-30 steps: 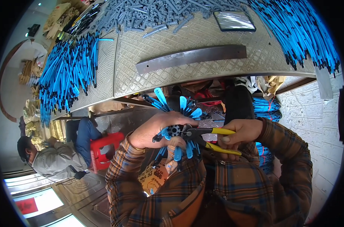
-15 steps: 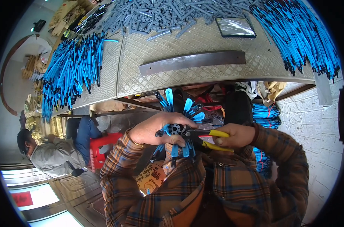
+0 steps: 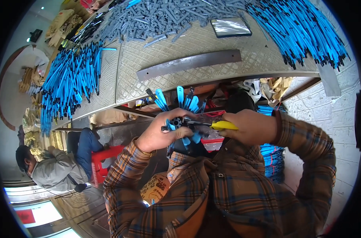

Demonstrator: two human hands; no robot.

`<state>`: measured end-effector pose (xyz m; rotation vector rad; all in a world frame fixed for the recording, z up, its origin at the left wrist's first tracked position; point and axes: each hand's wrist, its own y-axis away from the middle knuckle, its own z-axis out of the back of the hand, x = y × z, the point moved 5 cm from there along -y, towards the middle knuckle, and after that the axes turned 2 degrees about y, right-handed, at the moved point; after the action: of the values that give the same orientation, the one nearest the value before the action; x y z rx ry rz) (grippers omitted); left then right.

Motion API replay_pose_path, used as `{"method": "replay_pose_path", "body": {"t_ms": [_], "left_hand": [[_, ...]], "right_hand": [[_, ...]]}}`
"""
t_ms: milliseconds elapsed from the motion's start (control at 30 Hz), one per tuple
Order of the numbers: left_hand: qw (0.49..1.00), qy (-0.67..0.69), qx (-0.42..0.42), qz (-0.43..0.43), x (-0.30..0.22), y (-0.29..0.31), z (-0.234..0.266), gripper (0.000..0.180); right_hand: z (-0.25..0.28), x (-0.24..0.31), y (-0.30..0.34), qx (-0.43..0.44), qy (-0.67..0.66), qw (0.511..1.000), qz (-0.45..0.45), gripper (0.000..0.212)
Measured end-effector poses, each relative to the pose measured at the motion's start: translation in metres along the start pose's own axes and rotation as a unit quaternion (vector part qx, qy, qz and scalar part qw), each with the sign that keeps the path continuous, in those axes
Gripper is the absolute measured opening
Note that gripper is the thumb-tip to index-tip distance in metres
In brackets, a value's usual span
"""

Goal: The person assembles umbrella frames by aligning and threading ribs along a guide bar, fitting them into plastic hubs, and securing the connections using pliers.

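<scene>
Landmark: the long grey metal bar (image 3: 188, 63) lying flat on the quilted surface (image 3: 156, 67); all places below are given relative to it.
Left hand: my left hand (image 3: 158, 133), below the bar and off the near edge of the surface, has its fingers curled shut around a black toothed hub with blue plastic arms (image 3: 179, 119), held in the air at chest level.
Right hand: my right hand (image 3: 250, 127), below the bar's right end, is closed around the yellow-handled pliers (image 3: 212, 125), whose nose points left into the hub.
Workpiece position: the hub sits between my two hands, below the bar's middle; its blue arms fan upward and downward from it, the upper ones reaching toward the edge of the surface.
Handling, as I judge it: a light moulded part; the arms look thin and springy, so they would bend or snap if gripped; the dark hub looks the stiffest place to take hold of. The smooth plastic may turn in my fingers under the pull of the pliers.
Point of contact: whether the pliers' tips are biting a piece or only touching the hub, I cannot tell.
Left of the bar: a heap of blue rods with black tips (image 3: 69, 79).
Right of the bar: a second heap of blue rods (image 3: 303, 27).
Above the bar: a pile of grey plastic pieces (image 3: 164, 18) and a small flat tray (image 3: 230, 27).
Far below and left of the bar: a seated person in a grey jacket (image 3: 53, 170) beside a red stool (image 3: 105, 156).
</scene>
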<state>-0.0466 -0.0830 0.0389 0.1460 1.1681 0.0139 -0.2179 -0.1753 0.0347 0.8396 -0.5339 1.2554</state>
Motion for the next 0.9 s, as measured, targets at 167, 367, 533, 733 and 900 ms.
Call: {"method": "replay_pose_path", "body": {"t_ms": [167, 367, 533, 733, 900], "left_hand": [[0.997, 0.014, -0.074, -0.033, 0.007, 0.002, 0.004, 0.033], [0.944, 0.054, -0.314, -0.082, 0.011, 0.059, 0.118, 0.033], [0.904, -0.169, -0.392, 0.0, -0.005, 0.032, 0.233, 0.038], [0.876, -0.326, -0.319, 0.159, 0.081, -0.02, 0.328, 0.056], [0.818, -0.355, -0.416, 0.181, 0.09, -0.054, 0.318, 0.061]], "right_hand": [[-0.014, -0.007, 0.001, -0.151, 0.087, 0.985, 0.011, 0.027], [0.041, -0.05, 0.058, -0.386, 0.083, 0.912, -0.109, 0.024], [0.089, -0.103, 0.099, -0.478, 0.285, 0.818, -0.144, 0.026], [0.115, -0.053, 0.059, -0.509, 0.401, 0.76, -0.05, 0.024], [0.108, -0.056, 0.141, -0.49, 0.421, 0.757, 0.096, 0.019]]}}
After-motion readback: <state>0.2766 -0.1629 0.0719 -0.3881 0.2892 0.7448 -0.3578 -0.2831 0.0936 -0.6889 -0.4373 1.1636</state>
